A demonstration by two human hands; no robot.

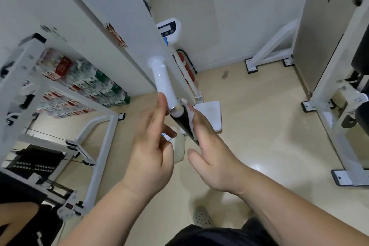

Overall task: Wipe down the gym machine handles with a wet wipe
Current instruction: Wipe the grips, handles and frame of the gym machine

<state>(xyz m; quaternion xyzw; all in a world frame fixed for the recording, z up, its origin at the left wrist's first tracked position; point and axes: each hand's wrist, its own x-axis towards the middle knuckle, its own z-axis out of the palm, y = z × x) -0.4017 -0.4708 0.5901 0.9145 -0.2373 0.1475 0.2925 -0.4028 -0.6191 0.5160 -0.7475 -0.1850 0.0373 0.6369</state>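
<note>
Right hand (211,150) pressing a white wipe (190,118) against the black grip (184,124) of a white bar (163,82); left hand (153,146) just left, fingertip touching the bar, loosely curled.

Small gym: white machine frames (95,146), weight stack (34,164).

Handle (180,119) between both hands.
</note>
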